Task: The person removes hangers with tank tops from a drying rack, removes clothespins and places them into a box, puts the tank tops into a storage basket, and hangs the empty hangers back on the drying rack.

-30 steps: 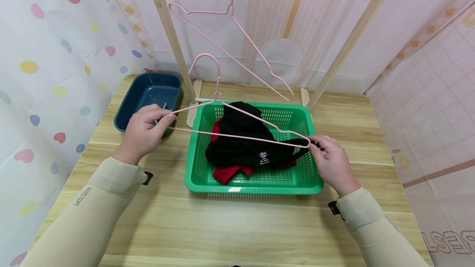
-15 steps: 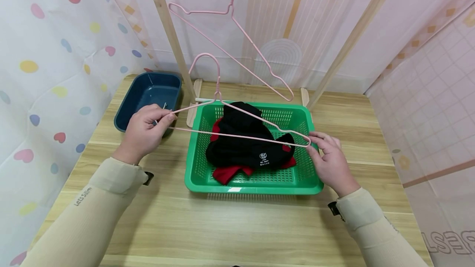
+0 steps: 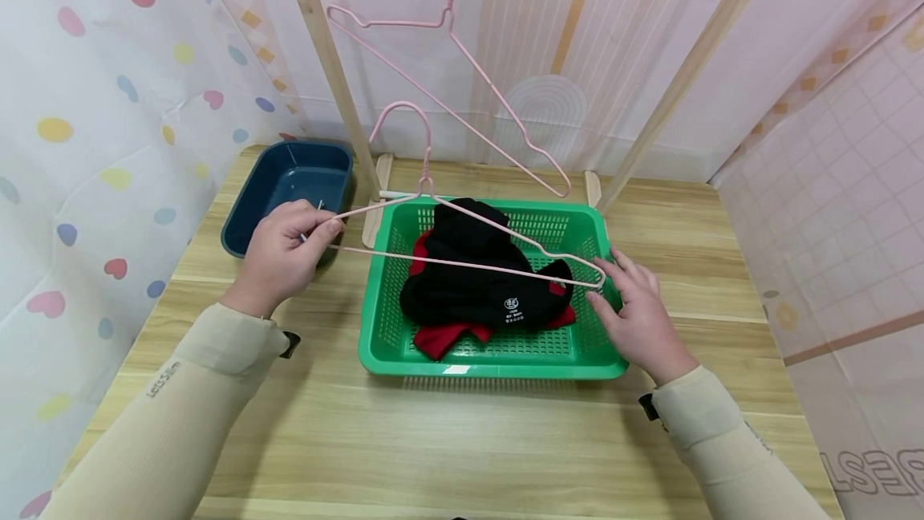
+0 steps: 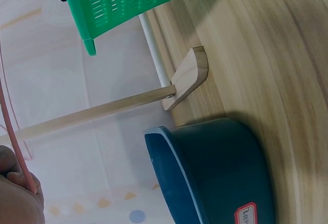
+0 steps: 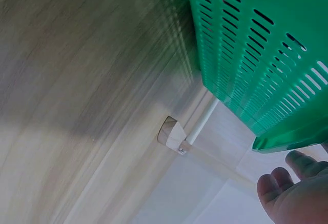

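Note:
A pink wire clothes hanger (image 3: 505, 266) is held over the basket, its hook upward. My left hand (image 3: 285, 253) pinches it at the left end between thumb and fingers. At its right end, my right hand (image 3: 638, 307) has its fingers spread, thumb and index fingertips right by the hanger's tip. Below lies a black garment (image 3: 462, 287) with small white print, crumpled over a red cloth (image 3: 442, 341), inside the green plastic basket (image 3: 505, 369). In the right wrist view the right fingers (image 5: 302, 163) appear near the basket's rim.
A wooden rack (image 3: 328, 62) with a white bar across its top stands behind the basket. Another pink hanger (image 3: 498, 91) hangs there. A dark blue basin (image 3: 303, 152) sits at the back left of the wooden table (image 3: 462, 440). Patterned curtains enclose the sides.
The right hand has let go of a black garment edge, which dropped back into the basket. Its thumb and fingers have since spread apart at the hanger's end. The left hand keeps its grip.

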{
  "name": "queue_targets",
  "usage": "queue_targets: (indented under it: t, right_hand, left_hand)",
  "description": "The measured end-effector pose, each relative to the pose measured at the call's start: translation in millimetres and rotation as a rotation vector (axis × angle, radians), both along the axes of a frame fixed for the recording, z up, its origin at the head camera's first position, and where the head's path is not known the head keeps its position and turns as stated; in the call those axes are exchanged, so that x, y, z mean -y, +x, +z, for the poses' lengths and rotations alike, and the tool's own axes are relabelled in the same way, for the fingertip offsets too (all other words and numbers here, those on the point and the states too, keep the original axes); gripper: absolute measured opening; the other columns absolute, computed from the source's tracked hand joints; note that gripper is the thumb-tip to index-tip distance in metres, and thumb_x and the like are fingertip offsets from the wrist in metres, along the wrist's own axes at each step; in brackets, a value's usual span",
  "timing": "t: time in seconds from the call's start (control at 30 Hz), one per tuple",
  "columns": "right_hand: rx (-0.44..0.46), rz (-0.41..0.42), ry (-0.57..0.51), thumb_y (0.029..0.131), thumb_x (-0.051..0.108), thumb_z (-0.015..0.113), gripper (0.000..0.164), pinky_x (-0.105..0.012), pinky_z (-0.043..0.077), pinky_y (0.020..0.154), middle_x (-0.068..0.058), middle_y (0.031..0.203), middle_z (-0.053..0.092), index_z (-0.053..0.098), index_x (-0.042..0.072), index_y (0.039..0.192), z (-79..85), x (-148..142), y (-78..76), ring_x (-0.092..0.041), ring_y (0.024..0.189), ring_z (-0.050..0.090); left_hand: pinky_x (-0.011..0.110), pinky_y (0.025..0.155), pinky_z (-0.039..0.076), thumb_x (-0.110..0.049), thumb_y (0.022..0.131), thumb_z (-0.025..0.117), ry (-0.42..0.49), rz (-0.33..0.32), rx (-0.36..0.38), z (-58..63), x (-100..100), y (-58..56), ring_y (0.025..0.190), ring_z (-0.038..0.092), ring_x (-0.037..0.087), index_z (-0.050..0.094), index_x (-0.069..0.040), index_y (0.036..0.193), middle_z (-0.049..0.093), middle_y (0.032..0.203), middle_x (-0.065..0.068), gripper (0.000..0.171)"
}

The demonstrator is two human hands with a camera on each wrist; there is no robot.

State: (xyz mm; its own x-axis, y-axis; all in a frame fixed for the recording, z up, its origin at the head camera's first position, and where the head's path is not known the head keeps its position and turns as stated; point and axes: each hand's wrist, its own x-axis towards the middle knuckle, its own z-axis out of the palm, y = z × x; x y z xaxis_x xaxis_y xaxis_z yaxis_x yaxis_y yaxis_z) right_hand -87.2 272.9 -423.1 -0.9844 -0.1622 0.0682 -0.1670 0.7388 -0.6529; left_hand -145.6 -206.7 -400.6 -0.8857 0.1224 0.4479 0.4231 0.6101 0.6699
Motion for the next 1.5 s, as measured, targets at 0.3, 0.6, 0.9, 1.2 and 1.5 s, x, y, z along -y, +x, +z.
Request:
queue_targets:
  t: [0.3, 0.6, 0.9, 1.2, 1.5]
  right_hand:
    - [0.090, 0.047, 0.088, 0.104, 0.032, 0.068, 0.072, -0.081, 0.023, 0.115, -0.015, 0.178, 0.005, 0.034, 0.014, 0.165, -1.0, -2, -1.2, -0.052, 0.158, 0.008]
    - [0.106, 0.098, 0.131, 0.103, 0.033, 0.070, 0.084, -0.080, 0.019, 0.118, -0.019, 0.177, 0.002, 0.023, 0.008, 0.168, -3.7, -4, -3.0, -0.053, 0.158, 0.001]
    - [0.129, 0.079, 0.160, 0.103, 0.042, 0.068, 0.086, -0.081, 0.022, 0.117, -0.015, 0.178, -0.002, 0.021, 0.015, 0.169, -6.7, -7, -5.8, -0.052, 0.159, 0.000]
    - [0.169, 0.076, 0.198, 0.102, 0.049, 0.067, 0.090, -0.079, 0.025, 0.116, -0.018, 0.178, -0.001, 0.020, 0.012, 0.169, -12.5, -9, -4.5, -0.051, 0.159, 0.004]
    - [0.163, 0.075, 0.215, 0.103, 0.052, 0.064, 0.088, -0.079, 0.029, 0.115, -0.015, 0.178, -0.002, 0.022, 0.011, 0.169, -15.8, -11, -3.4, -0.051, 0.158, 0.006]
  left_hand:
    - [0.026, 0.072, 0.035, -0.013, 0.102, 0.070, -0.001, -0.011, -0.019, 7.2, -4, -10.3, 0.079, 0.047, 0.008, 0.082, -0.006, 0.092, 0.060, 0.075, 0.001, 0.017]
    - [0.028, 0.073, 0.033, -0.016, 0.105, 0.066, -0.025, -0.042, -0.027, 21.3, -13, -28.3, 0.079, 0.046, 0.012, 0.079, -0.004, 0.090, 0.060, 0.078, 0.003, 0.023]
    - [0.031, 0.075, 0.032, -0.022, 0.108, 0.061, -0.020, -0.054, 0.007, 38.6, -27, -54.5, 0.082, 0.044, 0.017, 0.077, -0.003, 0.094, 0.054, 0.079, 0.006, 0.028]
    - [0.033, 0.073, 0.033, -0.032, 0.110, 0.057, 0.056, -0.068, 0.067, 55.4, -46, -80.6, 0.083, 0.045, 0.020, 0.077, -0.005, 0.098, 0.053, 0.085, 0.006, 0.036]
    - [0.032, 0.073, 0.036, -0.034, 0.111, 0.053, 0.083, -0.090, 0.081, 67.2, -58, -98.7, 0.084, 0.045, 0.020, 0.076, -0.006, 0.105, 0.053, 0.092, 0.003, 0.037]
